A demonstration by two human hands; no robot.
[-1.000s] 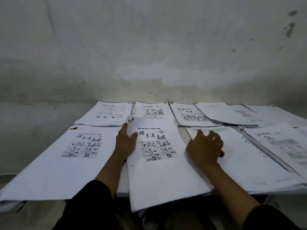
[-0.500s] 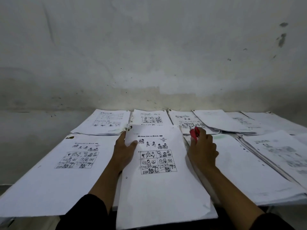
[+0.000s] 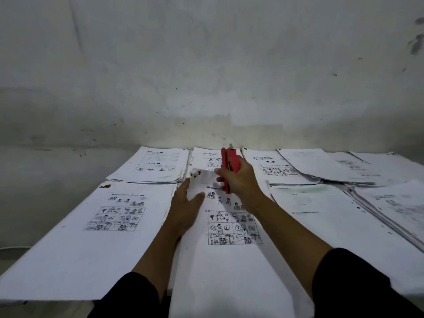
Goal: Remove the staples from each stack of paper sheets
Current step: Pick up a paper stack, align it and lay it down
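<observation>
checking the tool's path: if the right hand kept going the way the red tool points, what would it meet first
Probably the far middle paper stack, then the wall. The right hand holds the red staple remover pointing up and away; depth is unclear.

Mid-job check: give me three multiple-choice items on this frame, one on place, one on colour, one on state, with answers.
1. Where is the right hand?
A. over the centre paper stack's top edge
B. on the far-left stack
C. off the table

2. What colour is the plastic staple remover?
A. blue
B. red
C. black

3. What is the left hand doing?
A. hanging idle
B. gripping the tool
C. holding the centre stack's left edge

Answers: 1 A, it hovers above the stack's header; 2 B, clearly red; 3 C, thumb lies over the sheet.
</observation>
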